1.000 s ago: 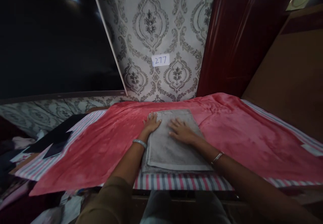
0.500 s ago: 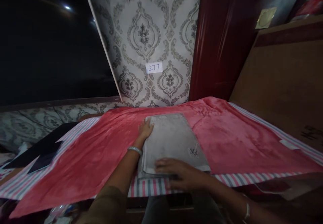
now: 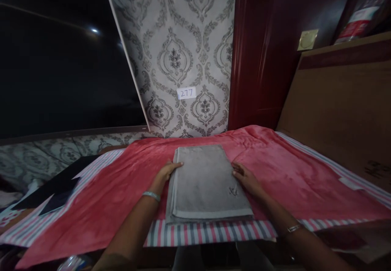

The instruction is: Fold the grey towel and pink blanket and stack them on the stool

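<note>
A grey towel (image 3: 204,181), folded into a flat rectangle with a small dark embroidered mark near its lower right corner, lies on a red plush blanket (image 3: 284,173). My left hand (image 3: 168,170) grips the towel's left edge; the thumb rests on top and the other fingers are mostly hidden along the side. On the opposite edge, my right hand (image 3: 246,177) has its fingers curled against the cloth, the tips partly out of sight. Layers of the fold show along the towel's left and near edges.
A pink, grey and white striped cloth (image 3: 210,232) lies beneath the blanket. A large dark screen (image 3: 67,63) stands at the left. On the right are a cardboard box (image 3: 342,112) and a bottle with a red label (image 3: 360,20). A paper marked 277 (image 3: 186,93) is on the wall.
My right hand has moved from the towel's near edge to its right edge. My left hand has slid slightly nearer along the left edge. The camera view has tilted up a little.
</note>
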### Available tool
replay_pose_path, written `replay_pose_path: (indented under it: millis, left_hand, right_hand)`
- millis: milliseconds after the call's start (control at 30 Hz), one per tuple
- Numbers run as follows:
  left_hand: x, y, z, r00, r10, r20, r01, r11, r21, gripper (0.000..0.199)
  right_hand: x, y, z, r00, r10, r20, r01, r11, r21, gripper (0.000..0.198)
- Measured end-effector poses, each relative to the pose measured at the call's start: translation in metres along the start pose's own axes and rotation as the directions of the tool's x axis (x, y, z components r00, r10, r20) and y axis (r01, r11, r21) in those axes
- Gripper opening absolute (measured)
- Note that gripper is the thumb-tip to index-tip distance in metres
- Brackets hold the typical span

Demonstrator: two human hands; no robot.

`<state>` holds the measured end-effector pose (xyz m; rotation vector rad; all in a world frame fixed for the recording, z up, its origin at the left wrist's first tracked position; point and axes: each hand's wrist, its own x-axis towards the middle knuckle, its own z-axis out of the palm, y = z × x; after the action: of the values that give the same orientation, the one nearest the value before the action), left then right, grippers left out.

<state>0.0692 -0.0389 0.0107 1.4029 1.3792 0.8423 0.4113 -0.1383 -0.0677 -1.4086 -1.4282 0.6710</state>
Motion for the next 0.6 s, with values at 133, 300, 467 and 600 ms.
replay_pose_path:
  millis: [133,300,467,600]
  left_hand:
    - [-0.039,-0.011,-0.005,0.982,-0.024,0.188,0.062,0.979,-0.196,0.056]
    - [-0.083,-0.022,-0.007,0.954,-0.01,0.298,0.112,0.939,-0.326,0.063]
    - [-0.102,-0.017,-0.001,0.949,0.014,0.315,0.122,0.905,-0.407,0.052]
    - [-0.101,-0.015,0.006,0.965,0.048,0.256,0.08,0.879,-0.47,0.044]
  right_hand:
    - [0.0,-0.014,0.0,0.998,0.021,-0.065,-0.024,0.998,-0.054,0.059]
    - [-0.036,-0.069,0.039,0.979,-0.203,0.027,0.202,0.94,-0.276,0.06]
    - [-0.104,-0.13,0.113,0.835,-0.255,0.487,0.422,0.865,-0.271,0.103]
    - [-0.117,-0.149,0.147,0.895,-0.22,0.388,0.387,0.814,-0.433,0.103]
